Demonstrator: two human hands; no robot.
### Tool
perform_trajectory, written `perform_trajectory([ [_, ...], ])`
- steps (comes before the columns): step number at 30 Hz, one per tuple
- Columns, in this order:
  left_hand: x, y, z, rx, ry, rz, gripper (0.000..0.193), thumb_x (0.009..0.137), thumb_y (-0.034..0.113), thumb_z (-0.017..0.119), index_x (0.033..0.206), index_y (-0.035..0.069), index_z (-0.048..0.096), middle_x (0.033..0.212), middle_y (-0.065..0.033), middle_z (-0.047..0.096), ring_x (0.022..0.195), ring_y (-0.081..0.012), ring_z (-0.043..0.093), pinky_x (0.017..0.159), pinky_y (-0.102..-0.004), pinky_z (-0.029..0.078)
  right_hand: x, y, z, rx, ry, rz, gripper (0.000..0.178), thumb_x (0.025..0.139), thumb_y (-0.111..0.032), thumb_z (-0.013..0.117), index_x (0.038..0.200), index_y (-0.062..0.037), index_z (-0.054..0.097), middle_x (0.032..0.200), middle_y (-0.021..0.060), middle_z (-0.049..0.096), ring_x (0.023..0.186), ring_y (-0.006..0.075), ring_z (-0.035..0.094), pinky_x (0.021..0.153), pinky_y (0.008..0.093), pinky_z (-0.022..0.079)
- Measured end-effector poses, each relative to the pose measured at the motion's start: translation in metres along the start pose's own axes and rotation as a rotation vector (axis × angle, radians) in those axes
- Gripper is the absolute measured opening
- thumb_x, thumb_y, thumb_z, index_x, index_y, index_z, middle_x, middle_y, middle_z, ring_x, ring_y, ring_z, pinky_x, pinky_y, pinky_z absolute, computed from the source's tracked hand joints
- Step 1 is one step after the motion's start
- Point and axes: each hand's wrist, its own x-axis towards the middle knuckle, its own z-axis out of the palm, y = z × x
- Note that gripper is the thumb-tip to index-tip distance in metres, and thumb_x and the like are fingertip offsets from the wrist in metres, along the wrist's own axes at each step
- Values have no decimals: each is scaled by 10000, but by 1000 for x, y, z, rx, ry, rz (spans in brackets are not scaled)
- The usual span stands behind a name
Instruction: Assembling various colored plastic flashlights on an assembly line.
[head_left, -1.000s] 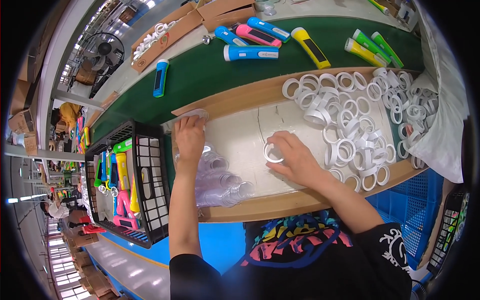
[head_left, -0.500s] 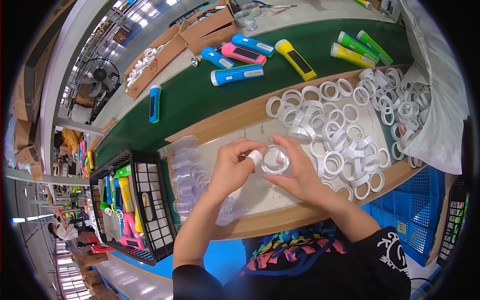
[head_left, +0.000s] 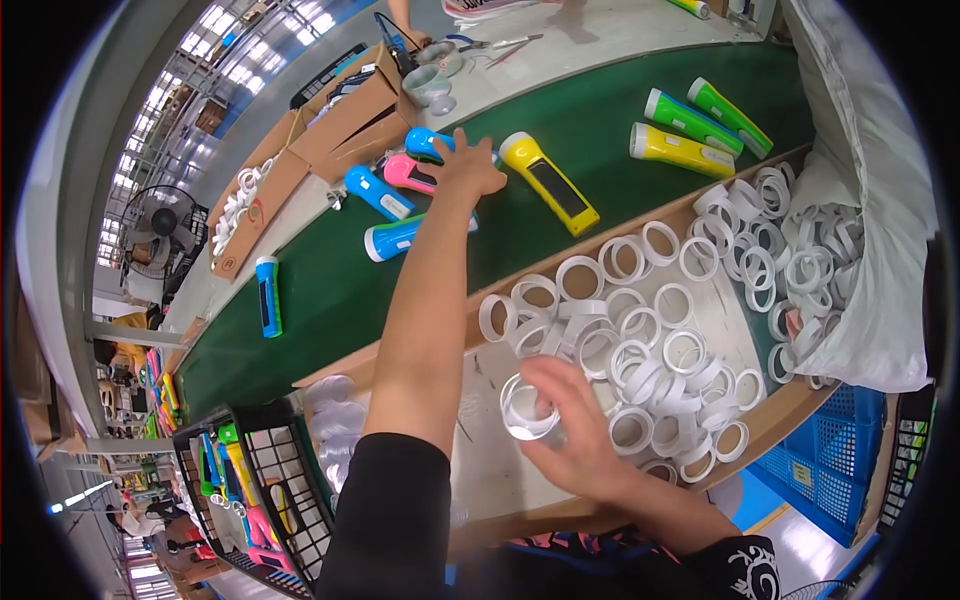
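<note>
My left hand is stretched far over the green belt with its fingers spread. It hovers over or touches a blue flashlight and a pink flashlight; contact cannot be made out. Another blue flashlight lies partly behind my left forearm. Between the thumb and fingers of my right hand is a clear round lens, held above the cardboard tray. Many white rings are heaped to the right of this hand. Clear round lenses are stacked at the tray's left end.
A yellow flashlight and several green and yellow ones lie farther right on the belt. A black crate of flashlights stands at left. Cardboard boxes line the far side. A white sack of rings is at right.
My left hand has left the lens and reached forward to the flashlights on the belt. My right hand keeps the lens, a little lower and nearer. The view has shifted.
</note>
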Motion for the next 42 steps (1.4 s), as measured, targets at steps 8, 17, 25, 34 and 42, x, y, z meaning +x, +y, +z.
perform_trajectory([
  [8, -29, -30, 1, 222, 126, 281, 590, 638, 239, 753, 1178, 180, 523, 1243, -58, 456, 1166, -406, 398, 875, -510, 472, 4, 5, 2, 104, 85, -26, 608, 679, 61, 647, 1249, -30, 457, 1224, 139, 454, 759, 177, 479, 735, 286, 443],
  [17, -181, -163, -18, -457, 626, 303, 360, 636, -27, 623, 986, 53, 598, 1180, -130, 556, 1063, -307, 562, 907, -362, 458, -6, 0, 10, 96, 8, -65, 673, 658, 78, 666, 1279, -32, 430, 1248, 129, 435, 787, 145, 463, 751, 271, 412],
  [25, -368, -148, -89, -1355, 391, 259, 335, 735, 61, 605, 1059, 1, 543, 1295, -239, 445, 1095, -342, 554, 789, -416, 559, -14, 1, 20, 41, -32, -117, 663, 652, 50, 668, 1263, -41, 428, 1171, 117, 456, 814, 174, 512, 701, 289, 458],
  [34, -454, -122, -104, -1171, 365, 336, 367, 602, -6, 607, 968, 21, 615, 1220, -198, 531, 1131, -274, 511, 955, -372, 387, -24, 7, 28, 209, -94, -139, 690, 684, 71, 640, 1308, -56, 373, 1170, 90, 458, 944, 170, 505, 728, 272, 462],
  [42, -452, -98, -104, -825, 291, 430, 369, 612, -27, 638, 978, 17, 619, 1213, -189, 535, 1087, -272, 539, 908, -347, 423, -27, -9, 22, 138, -121, -116, 700, 696, 47, 664, 1318, -58, 361, 1205, 109, 470, 982, 198, 514, 767, 277, 485],
])
